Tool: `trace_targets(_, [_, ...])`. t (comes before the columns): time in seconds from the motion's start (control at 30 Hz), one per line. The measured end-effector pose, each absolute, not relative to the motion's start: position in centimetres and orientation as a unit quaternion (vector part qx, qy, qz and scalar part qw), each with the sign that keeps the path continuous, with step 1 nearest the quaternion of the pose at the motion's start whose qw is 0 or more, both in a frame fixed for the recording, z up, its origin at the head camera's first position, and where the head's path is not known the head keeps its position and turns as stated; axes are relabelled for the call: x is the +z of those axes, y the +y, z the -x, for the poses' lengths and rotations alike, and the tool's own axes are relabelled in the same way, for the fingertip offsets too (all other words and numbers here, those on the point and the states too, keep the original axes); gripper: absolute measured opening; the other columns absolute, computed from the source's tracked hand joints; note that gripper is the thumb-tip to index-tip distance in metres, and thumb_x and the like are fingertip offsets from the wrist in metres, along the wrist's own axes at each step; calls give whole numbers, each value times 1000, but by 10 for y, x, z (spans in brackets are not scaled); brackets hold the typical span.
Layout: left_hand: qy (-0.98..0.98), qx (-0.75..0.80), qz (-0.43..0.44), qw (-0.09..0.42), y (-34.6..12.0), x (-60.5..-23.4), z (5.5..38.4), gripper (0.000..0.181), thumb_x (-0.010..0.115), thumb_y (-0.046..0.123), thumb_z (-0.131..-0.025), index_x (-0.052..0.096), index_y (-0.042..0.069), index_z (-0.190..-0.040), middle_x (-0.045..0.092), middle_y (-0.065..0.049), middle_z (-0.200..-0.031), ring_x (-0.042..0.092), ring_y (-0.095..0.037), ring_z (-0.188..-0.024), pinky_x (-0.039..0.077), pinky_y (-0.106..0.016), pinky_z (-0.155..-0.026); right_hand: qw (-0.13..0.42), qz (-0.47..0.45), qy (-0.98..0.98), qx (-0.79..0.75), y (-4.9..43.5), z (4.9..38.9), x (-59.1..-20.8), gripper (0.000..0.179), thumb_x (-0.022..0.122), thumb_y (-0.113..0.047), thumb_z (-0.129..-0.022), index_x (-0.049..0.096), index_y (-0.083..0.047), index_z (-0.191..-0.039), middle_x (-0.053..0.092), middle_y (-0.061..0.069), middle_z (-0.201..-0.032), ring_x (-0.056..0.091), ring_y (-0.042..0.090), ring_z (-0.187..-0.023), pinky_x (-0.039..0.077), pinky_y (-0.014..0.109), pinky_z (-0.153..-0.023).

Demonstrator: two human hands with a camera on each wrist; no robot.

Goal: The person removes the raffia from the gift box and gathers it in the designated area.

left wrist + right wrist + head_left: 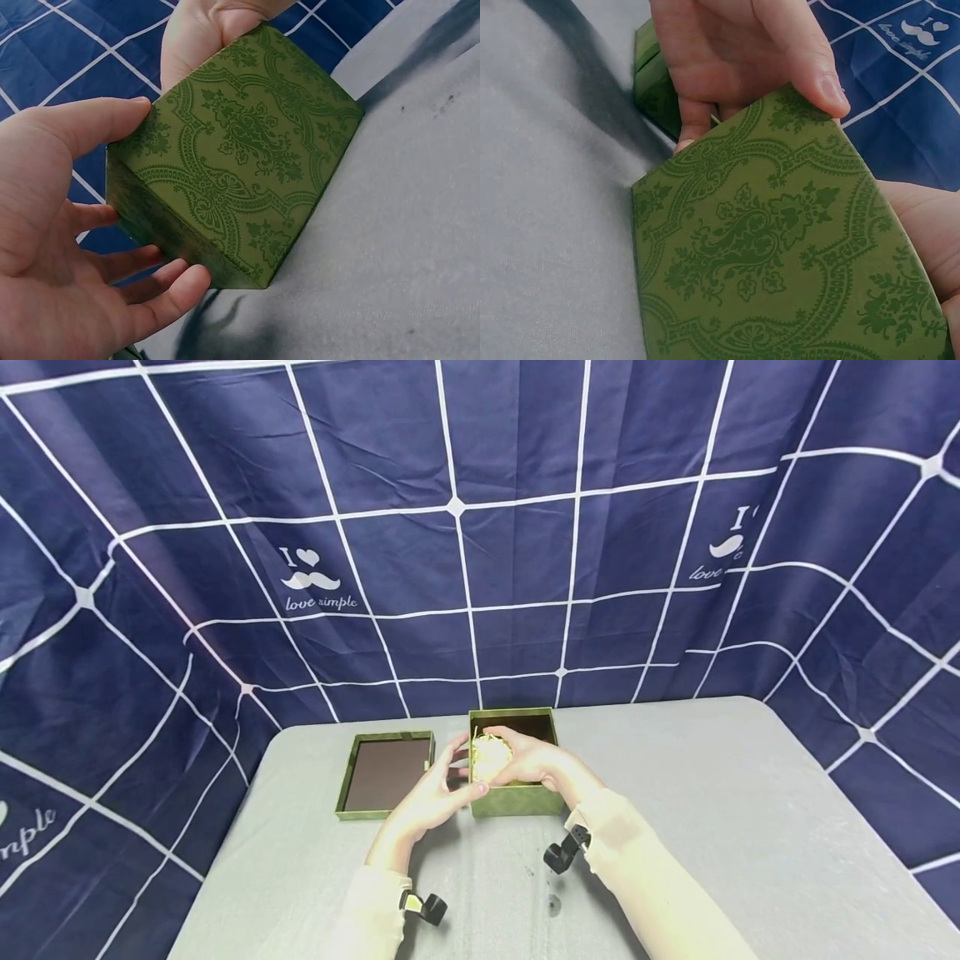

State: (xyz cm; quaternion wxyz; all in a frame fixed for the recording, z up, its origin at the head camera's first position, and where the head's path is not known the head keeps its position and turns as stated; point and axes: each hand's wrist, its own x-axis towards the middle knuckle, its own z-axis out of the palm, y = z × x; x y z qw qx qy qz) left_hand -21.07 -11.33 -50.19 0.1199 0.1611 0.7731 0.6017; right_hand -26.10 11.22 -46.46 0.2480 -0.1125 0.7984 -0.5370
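A green patterned box (pixel 517 802) stands uncovered at the back of the table, its inside dark. My left hand (pixel 429 797) holds its left side, the thumb at the front top corner and the fingers along the side wall, as the left wrist view shows. Over the box's left half, my right hand (pixel 531 760) reaches in from above with its fingers around a pale yellow clump of shredded filler (pixel 490 758). In the right wrist view the box's front wall (pixel 750 240) hides most of the right hand.
Left of the box lies a shallow green lid (pixel 390 774) with a brown inside. Grey cloth covers the table (pixel 675 793). Behind and at both sides hangs a dark blue curtain (pixel 517 552) with white lines. A small dark spot (pixel 554 905) marks the cloth in front.
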Motion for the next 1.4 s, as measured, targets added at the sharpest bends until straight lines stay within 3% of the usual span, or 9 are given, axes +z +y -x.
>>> trace_targets(0.23, [771,602,-161,129,-113,-501,211,94,82,30,-99,26,21,-175,44,-14,-168,53,-36,-144,51,-54,-111,263,120,794,-535,114,263,-469,89,88,11,-76,50,-1,-156,61,13,-141,56,25,-121,45,36,-106])
trace_targets(0.53, [772,599,-164,133,-114,-500,212,96,81,33,-99,24,22,-175,42,-14,-169,54,-38,-143,52,-55,-110,279,132,789,-531,115,264,-469,74,89,3,-82,56,1,-148,69,8,-127,63,19,-111,46,34,-106])
trace_targets(0.8, [774,597,-166,130,-114,-499,212,96,81,33,-99,24,21,-175,43,-13,-169,55,-37,-142,52,-54,-110,237,134,801,-533,115,261,-468,59,87,5,-78,66,-2,-132,70,7,-115,63,20,-103,52,33,-94])
trace_targets(1.07, [775,595,-171,124,-114,-500,212,95,81,30,-99,24,19,-175,45,-14,-168,56,-37,-141,54,-52,-108,187,118,816,-534,115,256,-466,59,79,9,-74,67,1,-132,69,9,-109,63,22,-96,54,30,-80])
trace_targets(1.23, [779,590,-172,121,-114,-502,213,97,81,30,-99,21,20,-176,46,-18,-166,58,-38,-139,53,-52,-108,154,105,833,-521,114,253,-462,55,82,7,-75,69,0,-128,71,8,-107,64,23,-95,55,31,-80])
trace_targets(1.4, [782,588,-170,118,-113,-501,212,98,81,28,-99,20,29,-176,46,-19,-165,60,-36,-136,53,-53,-107,126,96,860,-484,115,253,-459,55,84,3,-77,71,-3,-130,72,7,-111,64,24,-100,56,35,-83])
